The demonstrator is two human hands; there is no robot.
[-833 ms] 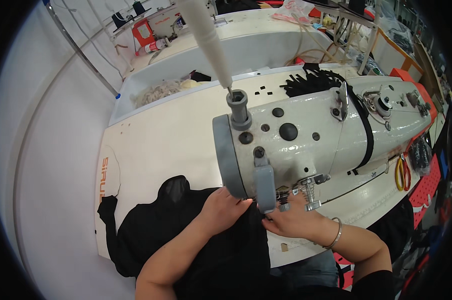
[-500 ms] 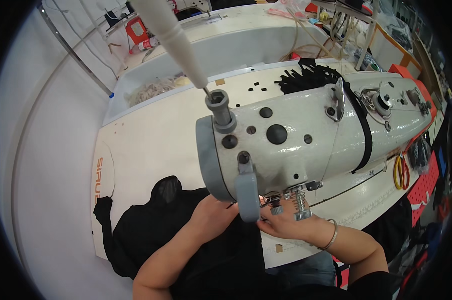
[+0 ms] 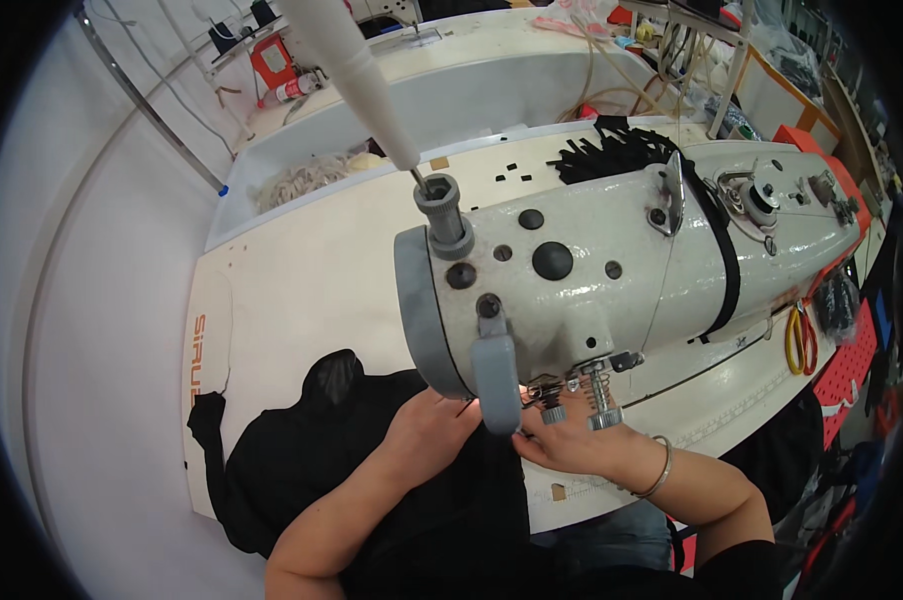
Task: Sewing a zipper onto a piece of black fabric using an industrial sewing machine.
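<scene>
A sewing machine (image 3: 572, 290), white with a grey end cover, stretches over the table, and its head hangs above both my hands. Black fabric (image 3: 302, 450) spreads over the table's near left part and down toward my lap. My left hand (image 3: 432, 430) rests on this fabric beside the machine head, its fingertips hidden under the machine. Right of the grey lever (image 3: 497, 385), my right hand (image 3: 582, 437) reaches beneath the tension knobs (image 3: 604, 412). Most of its fingers are out of sight, and I cannot make out what they touch. A bangle (image 3: 662, 468) circles my right wrist.
Black fabric strips (image 3: 622, 152) lie behind the machine. Yellow and red scissors (image 3: 801, 342) lie at the table's right. A trough (image 3: 452, 104) along the back holds pale scraps (image 3: 307, 182). A white post (image 3: 357, 80) rises from the machine head.
The view has shifted very slightly. Both hands stay at nearly the same place under the machine head, and the black fabric lies almost as before.
</scene>
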